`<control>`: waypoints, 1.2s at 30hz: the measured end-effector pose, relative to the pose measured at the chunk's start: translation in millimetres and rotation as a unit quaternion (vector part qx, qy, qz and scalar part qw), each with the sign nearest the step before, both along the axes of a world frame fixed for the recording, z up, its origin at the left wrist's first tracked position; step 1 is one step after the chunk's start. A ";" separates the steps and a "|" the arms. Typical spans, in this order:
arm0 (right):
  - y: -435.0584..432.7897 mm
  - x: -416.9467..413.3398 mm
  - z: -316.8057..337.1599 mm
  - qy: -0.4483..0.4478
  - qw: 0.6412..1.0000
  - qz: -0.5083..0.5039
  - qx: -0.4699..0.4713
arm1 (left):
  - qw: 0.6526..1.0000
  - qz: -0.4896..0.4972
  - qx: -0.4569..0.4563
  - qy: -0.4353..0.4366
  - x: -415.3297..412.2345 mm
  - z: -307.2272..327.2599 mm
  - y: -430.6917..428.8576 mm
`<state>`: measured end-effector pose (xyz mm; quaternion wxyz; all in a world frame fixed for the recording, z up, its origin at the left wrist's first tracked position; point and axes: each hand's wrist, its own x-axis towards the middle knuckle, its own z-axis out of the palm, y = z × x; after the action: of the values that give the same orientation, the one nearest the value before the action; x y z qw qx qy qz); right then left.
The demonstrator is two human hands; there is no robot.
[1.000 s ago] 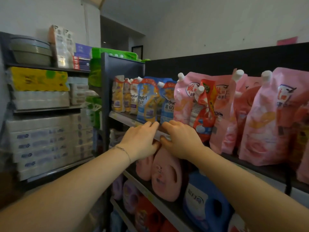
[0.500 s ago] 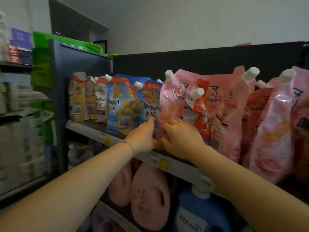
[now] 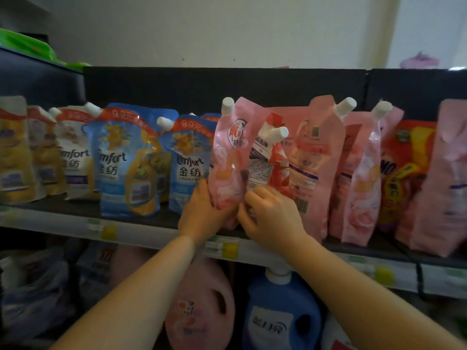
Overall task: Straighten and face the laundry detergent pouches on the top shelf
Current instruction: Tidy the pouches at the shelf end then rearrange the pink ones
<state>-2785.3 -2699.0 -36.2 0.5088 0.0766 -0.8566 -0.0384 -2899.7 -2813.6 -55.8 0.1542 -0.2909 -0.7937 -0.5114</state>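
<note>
The left hand (image 3: 202,213) curls its fingers around the lower left edge of a pink pouch (image 3: 228,160), which rises straight above the grip at the front of the top shelf (image 3: 151,232). The pouch stands upright, long axis vertical, its printed face forward and its white spout at the top left corner. Just right of the pink pouch, the right hand (image 3: 270,218) closes curled fingers over the foot of a red-and-white pouch (image 3: 267,157), which leans with its spout angled up to the right. Left of the pink pouch stand blue Comfort pouches (image 3: 123,160); below it sit a pink jug (image 3: 202,301) and a blue jug (image 3: 280,322).
</note>
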 end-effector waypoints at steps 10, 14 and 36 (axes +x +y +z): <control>-11.1 7.7 -5.7 -0.017 0.933 -0.186 -0.306 | 0.999 0.016 -0.029 0.028 -6.0 -5.0 0.3; -9.4 6.7 -10.4 0.009 0.886 -0.184 -0.425 | 0.998 0.036 -0.051 0.029 -9.8 -5.9 1.6; -7.8 -11.4 4.5 -0.055 0.850 -0.089 -0.516 | 0.999 -0.010 0.028 0.036 -12.1 -6.5 -1.9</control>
<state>-2796.7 -2706.8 -31.8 0.4216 -0.2722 -0.7826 0.3684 -2911.8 -2815.4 -62.2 0.1857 -0.3125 -0.7701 -0.5242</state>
